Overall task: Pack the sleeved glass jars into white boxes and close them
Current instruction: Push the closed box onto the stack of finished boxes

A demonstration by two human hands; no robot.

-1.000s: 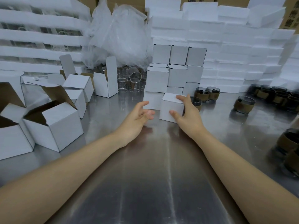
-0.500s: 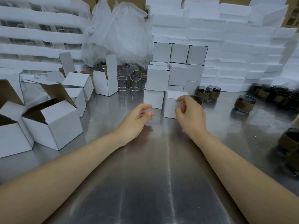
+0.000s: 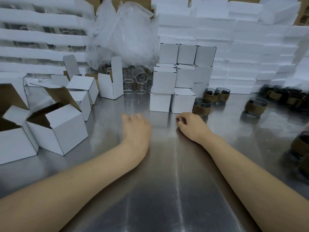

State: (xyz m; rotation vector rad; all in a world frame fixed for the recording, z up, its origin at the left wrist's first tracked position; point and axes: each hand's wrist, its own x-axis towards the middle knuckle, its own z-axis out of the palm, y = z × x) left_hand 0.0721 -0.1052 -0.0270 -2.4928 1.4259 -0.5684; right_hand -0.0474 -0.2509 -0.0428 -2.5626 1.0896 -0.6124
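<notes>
Two empty hands hang low over the steel table (image 3: 163,173): the left hand (image 3: 136,129) and the right hand (image 3: 192,126) both have loosely curled fingers and grip nothing. Just beyond the right hand stands a closed white box (image 3: 183,102), and to that hand's front-right is the nearest sleeved jar (image 3: 201,108). An open box (image 3: 58,131) waits well to the left of the left hand. A hasty reach for the jar could tip it onto the steel or nudge the stacked boxes (image 3: 185,64) beyond.
</notes>
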